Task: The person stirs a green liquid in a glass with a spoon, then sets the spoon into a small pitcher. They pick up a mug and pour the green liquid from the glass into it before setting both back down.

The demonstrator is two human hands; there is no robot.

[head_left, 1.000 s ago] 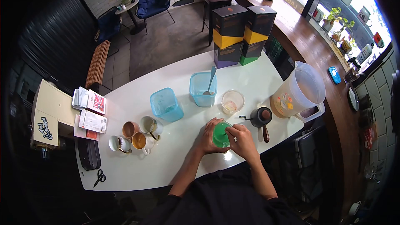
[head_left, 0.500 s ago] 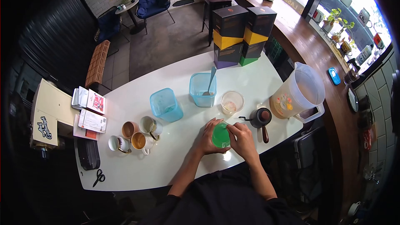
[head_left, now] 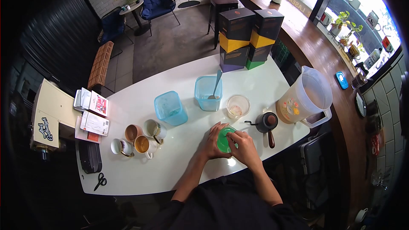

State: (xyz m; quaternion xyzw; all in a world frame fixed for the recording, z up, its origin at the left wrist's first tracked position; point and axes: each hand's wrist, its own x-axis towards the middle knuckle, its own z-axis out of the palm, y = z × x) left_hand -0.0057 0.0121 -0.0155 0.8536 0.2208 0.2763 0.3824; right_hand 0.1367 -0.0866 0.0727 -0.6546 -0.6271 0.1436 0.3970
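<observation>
My left hand [head_left: 211, 143] is wrapped round a small green cup [head_left: 223, 139] near the table's front edge. Over the cup's right side is my right hand [head_left: 243, 145], its fingers pinched together at the opening; what they hold, if anything, is hidden. Just beyond the hands stands a clear round tub [head_left: 237, 106] with a little pale residue inside. To its left is a blue container [head_left: 203, 100] with a grey spoon [head_left: 216, 83] leaning in it, and further left another blue container [head_left: 171, 113]. A dark pot with a wooden handle [head_left: 267, 122] stands right of my hands.
Several mugs [head_left: 142, 143] cluster at the left of the white table [head_left: 136, 179]. Scissors [head_left: 100, 181] lie near the left front corner. A large plastic jug [head_left: 298, 98] stands at the right, and stacked dark boxes [head_left: 235, 25] rise at the back.
My right hand has shifted slightly left and down over the green cup, covering more of its opening. The left hand still holds the cup.
</observation>
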